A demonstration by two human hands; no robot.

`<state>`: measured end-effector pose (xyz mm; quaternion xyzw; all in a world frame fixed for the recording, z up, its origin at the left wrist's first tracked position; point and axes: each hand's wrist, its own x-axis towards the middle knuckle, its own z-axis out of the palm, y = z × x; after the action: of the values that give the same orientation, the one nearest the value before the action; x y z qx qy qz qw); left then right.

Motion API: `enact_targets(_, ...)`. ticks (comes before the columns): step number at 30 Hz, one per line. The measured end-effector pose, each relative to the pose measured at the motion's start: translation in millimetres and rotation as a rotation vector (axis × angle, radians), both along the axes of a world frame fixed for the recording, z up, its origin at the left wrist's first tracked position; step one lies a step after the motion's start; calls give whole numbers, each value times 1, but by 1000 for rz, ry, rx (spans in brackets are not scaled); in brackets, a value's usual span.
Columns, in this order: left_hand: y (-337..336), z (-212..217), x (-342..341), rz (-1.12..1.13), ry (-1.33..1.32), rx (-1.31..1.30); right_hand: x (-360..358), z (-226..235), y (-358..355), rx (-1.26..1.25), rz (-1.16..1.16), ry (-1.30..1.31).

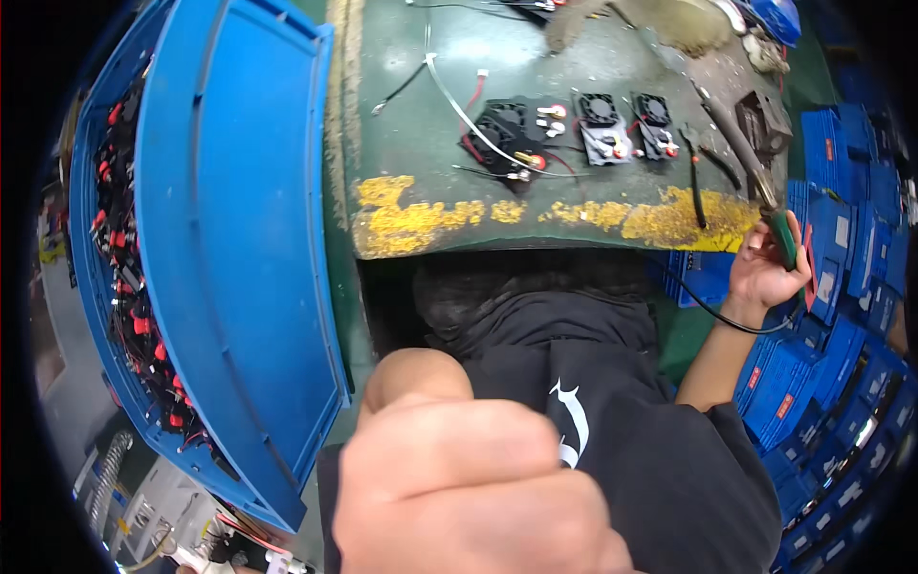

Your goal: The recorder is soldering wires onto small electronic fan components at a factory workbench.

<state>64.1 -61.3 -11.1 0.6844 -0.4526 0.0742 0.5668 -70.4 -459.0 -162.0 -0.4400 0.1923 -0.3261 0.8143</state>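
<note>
My left hand [469, 488] is a closed fist very near the camera, blurred and large; anything in its fingers is hidden. At the right front corner of the bench, my right hand [765, 268] grips the green handle of a soldering iron [785, 241]. Its metal end points up at a long tubular holder [732, 129], and a black cord [712, 311] hangs from it. Beyond the hands, black cooling fans with boards and wires lie on the bench: a larger group [502, 129], a middle fan [599, 110] and a right fan [653, 110].
Dark-handled pliers [696, 177] and a curved black tool [722, 167] lie beside the holder, near a metal block [765, 122]. A blue lid-like panel [239, 220] stands at left by a bin of black and red parts [124, 277]. Blue crates [832, 230] are stacked at right.
</note>
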Motion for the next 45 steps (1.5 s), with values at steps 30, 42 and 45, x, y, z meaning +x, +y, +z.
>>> enact_targets(30, -195, -167, 70, 120, -285, 733, -19, -25, -59, 132, -46, -161)
enact_targets(42, -203, -140, 52, 78, -123, 769, -29, -51, -72, 285, -70, -96)
enact_targets(45, -188, -111, 50, 98, -105, 696, -32, -53, -71, 257, -62, -117)
